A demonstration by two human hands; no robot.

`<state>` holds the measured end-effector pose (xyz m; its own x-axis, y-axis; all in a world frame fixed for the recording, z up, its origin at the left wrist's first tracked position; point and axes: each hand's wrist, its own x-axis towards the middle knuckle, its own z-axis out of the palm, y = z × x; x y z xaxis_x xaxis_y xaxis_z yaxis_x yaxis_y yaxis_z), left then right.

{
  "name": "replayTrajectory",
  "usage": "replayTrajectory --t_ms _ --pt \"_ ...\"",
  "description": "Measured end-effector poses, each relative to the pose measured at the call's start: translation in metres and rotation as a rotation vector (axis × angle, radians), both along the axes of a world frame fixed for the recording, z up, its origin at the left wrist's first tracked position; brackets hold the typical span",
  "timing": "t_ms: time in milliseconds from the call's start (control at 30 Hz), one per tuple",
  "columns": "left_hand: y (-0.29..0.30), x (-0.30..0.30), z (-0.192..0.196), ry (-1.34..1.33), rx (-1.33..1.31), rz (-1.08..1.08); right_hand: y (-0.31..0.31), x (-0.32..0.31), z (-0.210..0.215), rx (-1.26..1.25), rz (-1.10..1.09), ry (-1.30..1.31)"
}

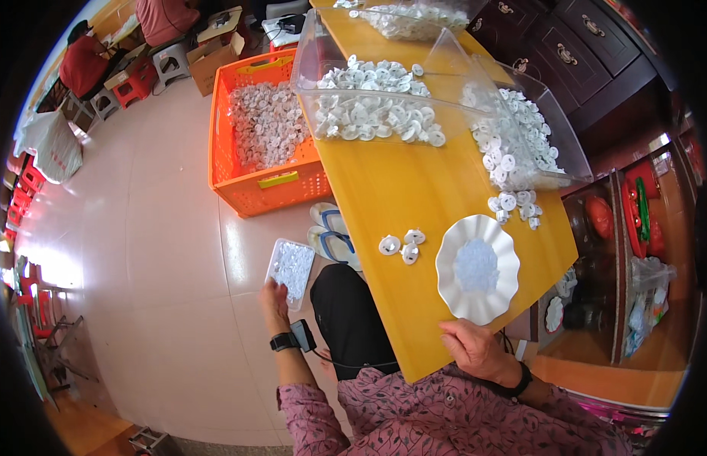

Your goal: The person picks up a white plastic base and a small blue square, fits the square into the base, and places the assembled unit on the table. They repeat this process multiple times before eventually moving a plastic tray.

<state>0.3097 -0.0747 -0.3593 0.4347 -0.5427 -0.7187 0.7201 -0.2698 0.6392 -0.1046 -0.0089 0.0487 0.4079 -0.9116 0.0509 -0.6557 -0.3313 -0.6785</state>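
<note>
My left hand (274, 304) grips the near end of a shallow clear plastic box (292, 270), out over the floor left of my knee. Small pale bluish-white pieces fill the box. My right hand (477, 349) is closed at the table's near edge, just below a white scalloped plate (451, 283); whatever its curled fingers hold, if anything, is hidden. A heap of fine pale-blue bits (477, 264) lies in the plate's middle. Left of the plate sit three round white plastic parts (410, 253). More white parts (513, 204) are clustered beyond the plate.
Clear bins (369, 102) of white parts stand on the yellow table (399, 304). An orange crate (270, 194) with bagged parts is on the floor beside it, near blue-strapped slippers (332, 235). Dark drawers (574, 53) and shelves line the right. People sit at the far left.
</note>
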Motion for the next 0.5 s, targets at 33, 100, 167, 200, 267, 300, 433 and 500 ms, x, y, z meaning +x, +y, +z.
replayTrajectory --t_ms 33,100,167,200,267,300,433,500 --pt "-0.041 -0.024 0.057 -0.049 -0.105 -0.063 0.002 -0.007 -0.002 -0.021 -0.047 0.018" --pt "-0.081 -0.054 0.182 -0.359 -0.319 -0.174 0.003 -0.013 -0.008 -0.070 0.003 0.008" --pt "-0.107 -0.095 0.309 -0.909 -0.496 -0.302 0.004 -0.015 -0.009 -0.080 0.009 -0.016" --pt "-0.120 -0.101 0.344 -1.198 -0.649 -0.308 0.007 -0.013 -0.007 -0.078 0.035 -0.027" --pt "-0.143 -0.143 0.423 -1.573 -0.799 -0.309 0.009 -0.014 -0.003 -0.099 0.054 -0.010" --pt "-0.159 -0.157 0.442 -1.681 -0.911 -0.281 0.011 -0.015 -0.001 -0.119 0.083 0.012" --pt "-0.225 -0.166 0.441 -2.121 -0.811 -0.448 0.017 -0.026 0.002 -0.211 0.151 0.058" --pt "-0.237 -0.162 0.431 -2.148 -0.787 -0.488 0.018 -0.039 0.008 -0.249 0.115 0.021"
